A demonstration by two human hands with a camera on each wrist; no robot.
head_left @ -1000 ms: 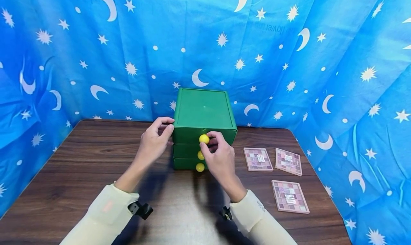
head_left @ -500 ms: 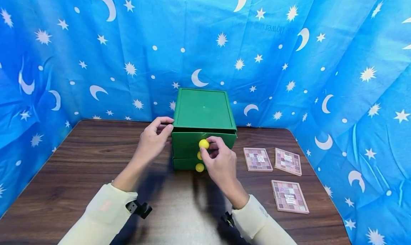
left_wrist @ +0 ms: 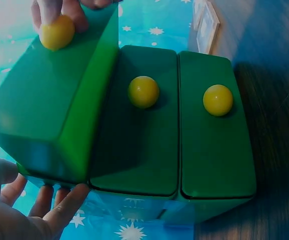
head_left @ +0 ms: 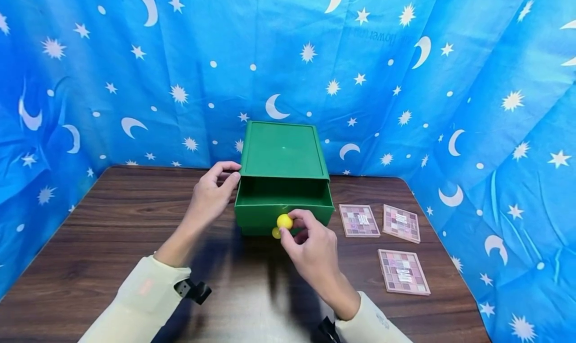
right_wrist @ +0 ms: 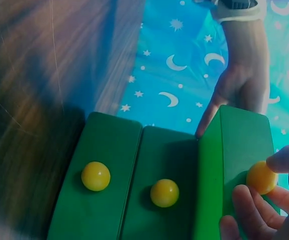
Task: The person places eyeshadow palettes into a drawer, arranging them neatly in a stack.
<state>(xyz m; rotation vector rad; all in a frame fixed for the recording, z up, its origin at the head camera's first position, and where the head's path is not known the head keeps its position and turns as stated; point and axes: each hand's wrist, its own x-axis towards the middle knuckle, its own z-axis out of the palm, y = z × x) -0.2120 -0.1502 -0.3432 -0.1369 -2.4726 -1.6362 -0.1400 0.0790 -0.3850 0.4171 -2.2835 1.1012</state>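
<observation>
Movement shows at the front of the green cabinet (head_left: 284,148): its top drawer (head_left: 256,217), flush under the lid a second ago and half a second ago showing only a thin dark gap, now juts well forward, its hollow inside open to view. The right hand (head_left: 315,245), in front of the cabinet, has drawn nearer the person along with it. Thumb and fingers close firmly round the yellow top knob (head_left: 284,221) – a pinch with no slack that I can see.

At the cabinet's left side, by the upper front corner, the left hand (head_left: 211,193) keeps its place, fingers spread and fairly straight, tips touching the wall; it grips nothing.

Below the top drawer, the middle drawer (left_wrist: 127,145) and bottom drawer (left_wrist: 215,155) sit closed in the cabinet, each with its own yellow ball – the middle knob (left_wrist: 143,92) and the bottom knob (left_wrist: 218,100). From the head view, the middle one is now hidden.

Right of the cabinet, three flat pink cases (head_left: 359,220) lie on the brown table (head_left: 135,223), unmoved. Behind the cabinet hangs a blue star-and-moon cloth (head_left: 279,48).
</observation>
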